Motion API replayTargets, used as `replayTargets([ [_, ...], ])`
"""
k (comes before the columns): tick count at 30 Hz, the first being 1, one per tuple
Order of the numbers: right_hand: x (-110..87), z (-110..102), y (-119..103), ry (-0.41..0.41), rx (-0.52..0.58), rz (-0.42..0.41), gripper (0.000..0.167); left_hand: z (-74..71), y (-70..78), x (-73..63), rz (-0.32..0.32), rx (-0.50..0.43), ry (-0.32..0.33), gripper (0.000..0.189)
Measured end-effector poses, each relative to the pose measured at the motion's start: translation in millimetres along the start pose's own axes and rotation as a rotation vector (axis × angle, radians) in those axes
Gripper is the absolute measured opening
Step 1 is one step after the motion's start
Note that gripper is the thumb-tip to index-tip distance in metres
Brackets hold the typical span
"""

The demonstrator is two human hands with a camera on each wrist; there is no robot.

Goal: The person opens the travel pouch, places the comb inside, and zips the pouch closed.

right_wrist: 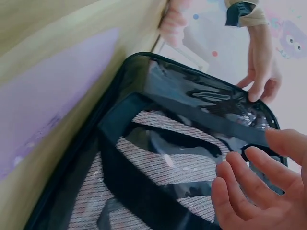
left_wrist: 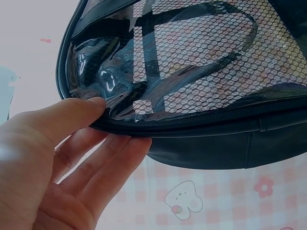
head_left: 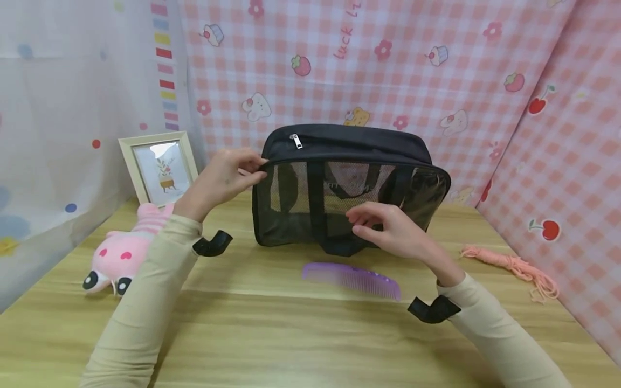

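Note:
A black toiletry bag (head_left: 346, 143) with clear, mesh-backed sides stands upright on the table, its silver zipper pull (head_left: 296, 141) near the top left. My left hand (head_left: 224, 175) pinches the bag's upper left edge. In the left wrist view, the thumb lies on the clear panel (left_wrist: 110, 79) and the fingers sit behind the black rim. My right hand (head_left: 390, 229) hovers before the bag's front with its fingers loosely bent and nothing in them. From the right wrist, the black strap (right_wrist: 139, 177) and mesh show beside those fingers. A purple comb (head_left: 356, 277) lies flat in front of the bag.
To the left, a pink plush toy (head_left: 121, 253) lies partly behind my left sleeve. Behind it leans a cream picture frame (head_left: 127, 156). A bundle of peach cord (head_left: 509, 262) rests at the right, near the checked cloth wall (head_left: 582, 178).

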State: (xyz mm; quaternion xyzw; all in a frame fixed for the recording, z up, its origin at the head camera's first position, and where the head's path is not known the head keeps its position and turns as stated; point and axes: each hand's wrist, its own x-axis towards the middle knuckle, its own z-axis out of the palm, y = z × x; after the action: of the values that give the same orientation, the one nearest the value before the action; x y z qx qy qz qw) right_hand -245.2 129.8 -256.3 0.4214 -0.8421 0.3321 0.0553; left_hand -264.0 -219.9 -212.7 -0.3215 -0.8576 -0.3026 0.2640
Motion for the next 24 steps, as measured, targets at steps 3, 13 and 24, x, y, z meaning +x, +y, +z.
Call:
replayTargets([
  [3,-8.0,1,6,-0.037,0.007,0.004,0.034,1.4,1.5,-0.1,-0.007,-0.001,-0.008,0.016],
  [13,-34.4,10,26,-0.170,-0.016,0.037,0.045,2.9,3.6,-1.3,-0.014,0.017,-0.004,0.017],
  [24,-52.5,24,45,-0.339,-0.095,0.097,0.057,6.4,2.8,-0.7,0.035,0.040,0.038,0.015],
])
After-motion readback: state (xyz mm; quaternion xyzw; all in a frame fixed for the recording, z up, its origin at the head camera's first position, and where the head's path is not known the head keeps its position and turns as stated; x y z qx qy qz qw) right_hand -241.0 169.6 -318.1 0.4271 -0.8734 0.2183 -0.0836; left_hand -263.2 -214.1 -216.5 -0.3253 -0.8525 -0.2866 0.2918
